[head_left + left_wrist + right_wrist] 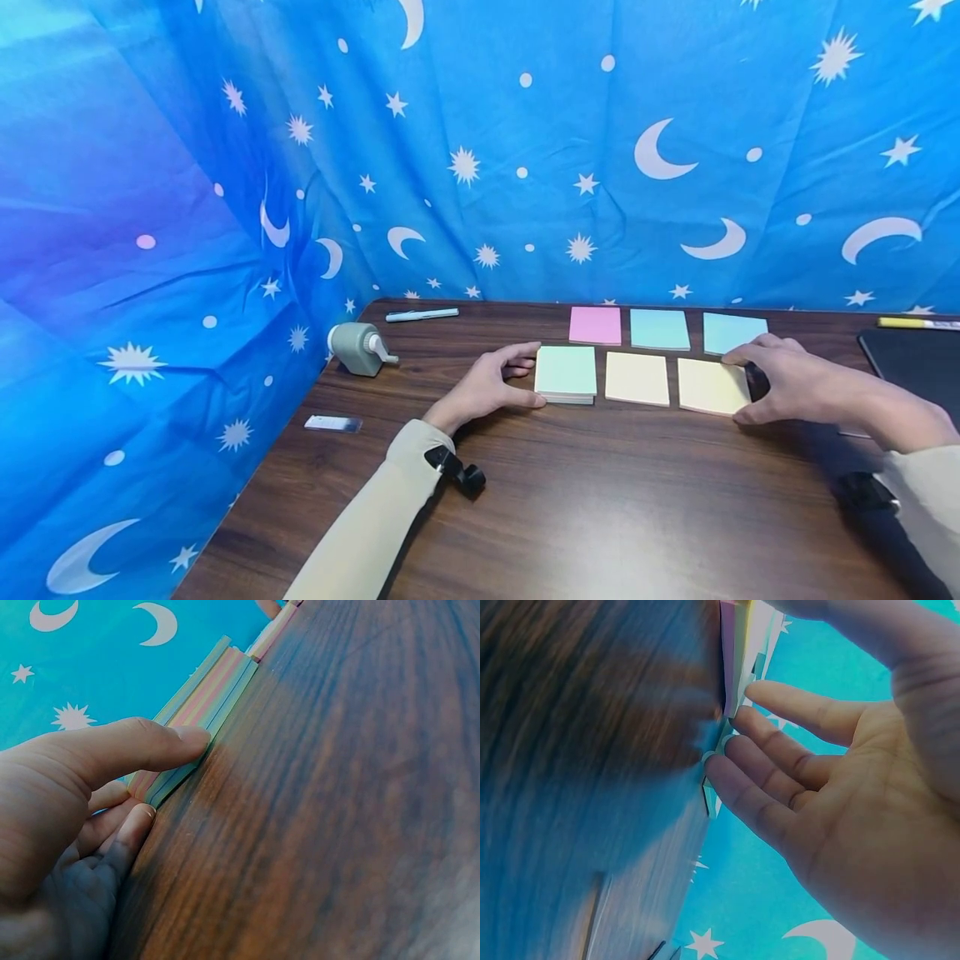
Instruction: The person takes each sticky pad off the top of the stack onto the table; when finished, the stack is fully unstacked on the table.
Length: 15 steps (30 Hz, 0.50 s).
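Observation:
A thick stack of sticky notes with a mint-green top (566,371) lies on the table. My left hand (491,385) grips its left side, thumb at the front corner and fingertips at the back corner; layered coloured edges (214,694) show in the left wrist view. To the right is a cream sticky note pad (637,378), then a yellow sticky note pad (712,386). My right hand (787,383) holds the yellow pad by its right corners, between thumb and index finger. The remaining right fingers (761,769) stretch loosely beside it.
Behind stand a pink pad (595,325) and two light-blue pads (659,328). A pen (422,315), a grey-green bottle (360,348) and a small clear-ended strip (332,423) lie left. At right are a black flat object (911,362) and a yellow marker (915,323). A blue curtain (525,208) hangs behind.

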Motion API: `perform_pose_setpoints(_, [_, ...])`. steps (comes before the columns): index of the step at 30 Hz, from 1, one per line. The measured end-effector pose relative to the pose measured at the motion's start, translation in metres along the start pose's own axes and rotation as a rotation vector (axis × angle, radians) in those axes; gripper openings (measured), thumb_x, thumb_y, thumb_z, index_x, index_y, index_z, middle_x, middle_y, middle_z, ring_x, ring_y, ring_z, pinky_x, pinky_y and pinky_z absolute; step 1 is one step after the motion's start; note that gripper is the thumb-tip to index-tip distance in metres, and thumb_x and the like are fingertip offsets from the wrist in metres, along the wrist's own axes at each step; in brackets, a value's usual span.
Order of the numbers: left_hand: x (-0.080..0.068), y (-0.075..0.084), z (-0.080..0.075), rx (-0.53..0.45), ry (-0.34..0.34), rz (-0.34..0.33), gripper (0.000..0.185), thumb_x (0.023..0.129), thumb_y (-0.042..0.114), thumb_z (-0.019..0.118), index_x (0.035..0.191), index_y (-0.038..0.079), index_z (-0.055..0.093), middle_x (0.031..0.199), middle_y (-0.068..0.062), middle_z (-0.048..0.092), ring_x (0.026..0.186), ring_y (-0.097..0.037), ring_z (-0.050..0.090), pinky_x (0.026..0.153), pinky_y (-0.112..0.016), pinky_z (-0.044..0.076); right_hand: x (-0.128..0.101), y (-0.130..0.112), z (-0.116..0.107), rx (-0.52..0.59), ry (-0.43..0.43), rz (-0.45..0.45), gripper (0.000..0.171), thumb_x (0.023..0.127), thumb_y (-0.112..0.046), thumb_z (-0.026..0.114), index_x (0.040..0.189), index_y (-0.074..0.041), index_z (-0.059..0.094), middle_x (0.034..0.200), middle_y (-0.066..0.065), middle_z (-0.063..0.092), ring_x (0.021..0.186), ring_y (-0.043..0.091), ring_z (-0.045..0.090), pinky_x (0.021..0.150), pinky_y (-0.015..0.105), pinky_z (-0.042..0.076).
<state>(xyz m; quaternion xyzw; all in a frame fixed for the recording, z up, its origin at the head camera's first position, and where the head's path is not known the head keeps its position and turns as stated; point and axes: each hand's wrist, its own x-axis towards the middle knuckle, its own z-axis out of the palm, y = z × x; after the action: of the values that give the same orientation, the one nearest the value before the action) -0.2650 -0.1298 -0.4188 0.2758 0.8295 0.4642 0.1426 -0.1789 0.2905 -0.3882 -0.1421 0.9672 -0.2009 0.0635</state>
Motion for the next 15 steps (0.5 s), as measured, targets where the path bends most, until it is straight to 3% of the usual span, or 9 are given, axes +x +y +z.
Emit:
perform_pose_setpoints(9, [-0.001,-0.002,-0.001,0.004,0.003,0.008,0.082,0.087,0.017,0.090,0.159,0.012,0.051,0.149,-0.006,0.059,0.128,-0.019,0.059,0.110,-0.034,0.048,0.002,-0.004,-0.001,0.000,0.000,-0.013,0.079,0.077,-0.027,0.096,0.135,0.011,0.058,0.130,0.039,0.049,0.114,0.055,0.044,0.087,0.072,0.051])
perform_pose_setpoints(15, [0.000,-0.001,0.000,0.008,0.002,0.006,0.083,0.086,0.016,0.090,0.159,0.011,0.050,0.148,-0.005,0.059,0.127,-0.017,0.059,0.109,-0.032,0.048,0.002,-0.015,-0.004,-0.034,0.054,-0.044,0.076,0.082,-0.032,0.093,0.135,0.011,0.060,0.133,0.039,0.051,0.119,0.057,0.043,0.091,0.075,0.048])
